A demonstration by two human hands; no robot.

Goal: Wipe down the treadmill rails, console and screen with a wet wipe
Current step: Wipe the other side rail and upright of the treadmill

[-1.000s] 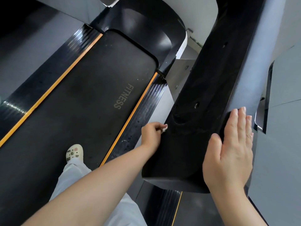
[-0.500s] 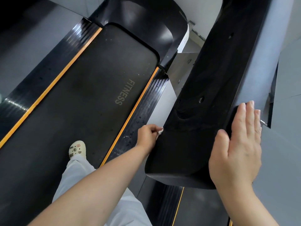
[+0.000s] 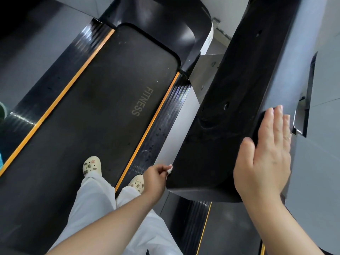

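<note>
Grip: left hand (image 3: 155, 178) pinches a small wadded wet wipe (image 3: 170, 169) w/ curled fingers, wad pressed to the lower left edge of the black handrail (image 3: 230, 107), near its rounded end. Right hand (image 3: 266, 153) lies flat, fingers straight, on the rail's right upper face, holding nothing, prob. bracing.

Step in hand, as I read it: wiping underside/side of this rail. To do it well:
- wad looks tiny vs rail surface; unfold it for more contact area, else lots of passes.
- run long strokes along the rail, overlap, wrap round the end cap.
- keep the flat hand as counter-pressure, but that patch needs wiping too.
- dust specks show on the side strip (image 3: 147, 144) next to the belt (image 3: 103, 100); not in scope.

Console and screen not in view, so can't judge them. Both shoes (image 3: 92, 165) on the deck, stance ok.
</note>
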